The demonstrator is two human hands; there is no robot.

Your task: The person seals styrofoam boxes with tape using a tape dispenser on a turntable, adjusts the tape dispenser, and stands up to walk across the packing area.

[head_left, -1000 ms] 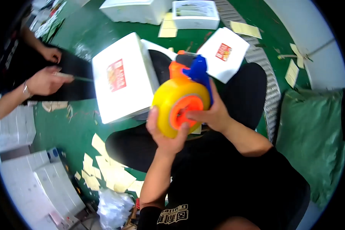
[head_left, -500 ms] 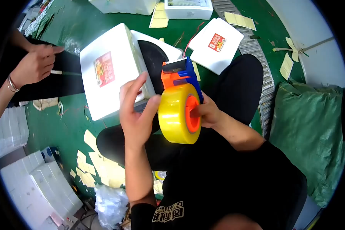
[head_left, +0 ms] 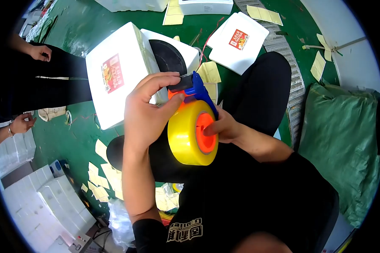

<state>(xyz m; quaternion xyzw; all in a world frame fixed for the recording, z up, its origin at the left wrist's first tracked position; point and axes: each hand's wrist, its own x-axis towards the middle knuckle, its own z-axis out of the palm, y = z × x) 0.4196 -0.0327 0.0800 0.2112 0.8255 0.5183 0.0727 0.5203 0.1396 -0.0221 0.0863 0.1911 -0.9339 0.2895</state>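
A tape holder [head_left: 200,90] with a big yellow roll [head_left: 183,137] is held up in the air, above the lap [head_left: 160,164] and in front of the black shirt [head_left: 257,194]. Its long way is pointed away from the shirt, with the roll at the near end and a black end piece [head_left: 181,83] at the far end. That end piece is found just to the right of the left hand's [head_left: 145,107] fingertips, so it is the left hand that is nearer to it, while the right hand [head_left: 230,126] is nearer to the roll. The left wrist is bent a little, the back of the hand is shown, and the palm is turned toward the holder. The left pointing finger and thumb are curved and parted, one by the end piece and one by the orange part below; whether they touch cannot be told. The holder is gripped from the right side by the right hand, with the thumb laid over the orange middle [head_left: 204,144] of the roll and the other fingers mostly hidden behind. Past the left hand, a white box [head_left: 135,71] is seen, tilted, near the holder but apart from it.
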